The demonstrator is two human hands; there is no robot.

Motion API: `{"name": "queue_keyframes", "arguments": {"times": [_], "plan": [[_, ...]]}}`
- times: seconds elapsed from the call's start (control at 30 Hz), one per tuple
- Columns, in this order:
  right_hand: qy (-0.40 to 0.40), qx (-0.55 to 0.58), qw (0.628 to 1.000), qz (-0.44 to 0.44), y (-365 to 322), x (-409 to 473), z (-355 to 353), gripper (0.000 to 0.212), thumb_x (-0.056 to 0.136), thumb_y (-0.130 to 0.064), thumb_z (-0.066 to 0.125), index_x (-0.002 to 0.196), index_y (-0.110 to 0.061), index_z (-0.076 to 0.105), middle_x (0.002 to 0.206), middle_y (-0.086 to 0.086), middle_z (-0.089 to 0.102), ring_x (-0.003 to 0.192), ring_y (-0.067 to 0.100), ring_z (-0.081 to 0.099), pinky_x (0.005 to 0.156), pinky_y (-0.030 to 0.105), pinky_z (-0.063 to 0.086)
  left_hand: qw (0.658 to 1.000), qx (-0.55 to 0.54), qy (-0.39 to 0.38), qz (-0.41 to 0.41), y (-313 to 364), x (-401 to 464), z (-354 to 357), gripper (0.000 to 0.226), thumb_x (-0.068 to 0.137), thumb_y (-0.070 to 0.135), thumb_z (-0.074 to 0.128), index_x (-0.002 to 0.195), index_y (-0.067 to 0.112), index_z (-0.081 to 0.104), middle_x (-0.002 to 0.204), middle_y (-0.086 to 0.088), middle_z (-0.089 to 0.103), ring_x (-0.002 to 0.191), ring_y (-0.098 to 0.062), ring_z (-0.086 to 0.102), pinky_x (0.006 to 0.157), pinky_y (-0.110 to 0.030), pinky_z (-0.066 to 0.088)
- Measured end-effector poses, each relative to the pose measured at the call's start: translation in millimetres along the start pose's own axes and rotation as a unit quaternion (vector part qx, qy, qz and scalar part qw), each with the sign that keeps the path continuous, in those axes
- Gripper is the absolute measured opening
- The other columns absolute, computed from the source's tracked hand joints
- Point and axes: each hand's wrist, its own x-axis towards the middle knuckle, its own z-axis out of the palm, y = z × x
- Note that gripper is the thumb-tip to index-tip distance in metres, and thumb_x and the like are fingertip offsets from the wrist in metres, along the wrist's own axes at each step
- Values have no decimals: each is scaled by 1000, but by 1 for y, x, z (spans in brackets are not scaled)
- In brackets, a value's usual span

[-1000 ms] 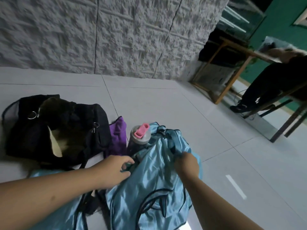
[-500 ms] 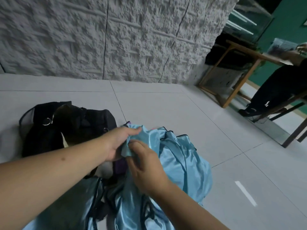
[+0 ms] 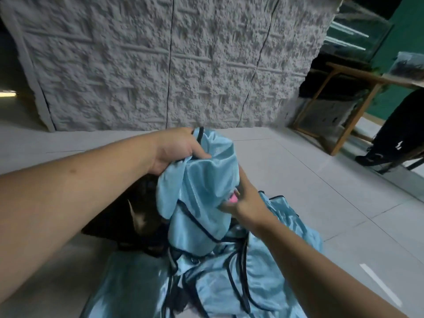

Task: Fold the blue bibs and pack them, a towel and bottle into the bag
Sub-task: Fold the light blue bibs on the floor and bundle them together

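Floor (image 3: 332, 203), pale tiles, carries everything; the heap of blue bibs (image 3: 229, 278) lies spread at the near edge, black-trimmed and tangled; the bag (image 3: 137, 216), black, sits just left of the heap, now largely hidden behind the left forearm, its mouth not visible. One bib (image 3: 204, 191), a second ago lying flat on the heap, is now lifted clear of it and hangs bunched between both hands. Left hand (image 3: 174, 150): grip clenched on the bib's top edge, fingers curled round cloth and trim. Right hand (image 3: 245, 200): grip pinching the bib's lower right side, fingertips partly hidden by cloth; it has come back to the right after meeting the left hand half a second ago. Bottle (image 3: 234, 199): only its pink cap shows, just beside the right hand, behind the raised bib; the towel, visible a second ago, is now hidden. Reading: one bib has been separated from the heap, so folding can begin; no fold is yet made, and nothing appears packed.
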Motion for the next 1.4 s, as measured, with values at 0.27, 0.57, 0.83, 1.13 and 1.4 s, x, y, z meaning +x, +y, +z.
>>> {"name": "queue_keyframes", "arguments": {"times": [0.27, 0.57, 0.83, 1.13, 1.4], "plan": [[-145, 161, 976, 4, -64, 37, 12, 96, 63, 13, 45, 149, -29, 45, 139, 11, 63, 126, 36, 61, 100, 52, 52, 982, 179, -64, 17, 27, -33, -53, 50, 78, -23, 63, 114, 12, 64, 106, -19, 75, 98, -39, 74, 88, -61, 58], [19, 100, 994, 50, -62, 45, 28, 29, 85, 12, 65, 106, -5, 74, 105, 17, 78, 103, 39, 73, 95, 51, 58, 923, 378, 39, 65, 27, -46, -88, 56, 74, -13, 64, 104, 33, 78, 96, -5, 79, 89, -31, 75, 74, -49, 62], [-33, 113, 989, 88, -74, 56, 1, 55, 69, 17, 73, 120, -4, 69, 113, 28, 73, 105, 48, 70, 95, 55, 57, 792, 539, 273, 84, 7, -34, -107, 14, 71, -6, 50, 78, 2, 60, 67, -11, 51, 59, -26, 41, 53, -32, 27], [48, 55, 995, 62, -77, 52, 7, 32, 63, -4, 72, 91, 8, 65, 88, 23, 68, 82, 32, 66, 76, 46, 53, 754, 586, 295, 45, -5, -40, -104, 49, 76, 3, 54, 114, 29, 71, 92, -1, 68, 82, -29, 57, 63, -32, 43], [12, -97, 991, -93, -114, 57, 45, 35, 72, 19, 66, 84, -14, 61, 76, 4, 67, 69, 15, 59, 61, 36, 52, 911, 395, 65, 95, -4, -31, -64, 84, 68, 41, 93, 141, 34, 52, 129, 13, 60, 115, -14, 60, 97, -33, 47]]}}
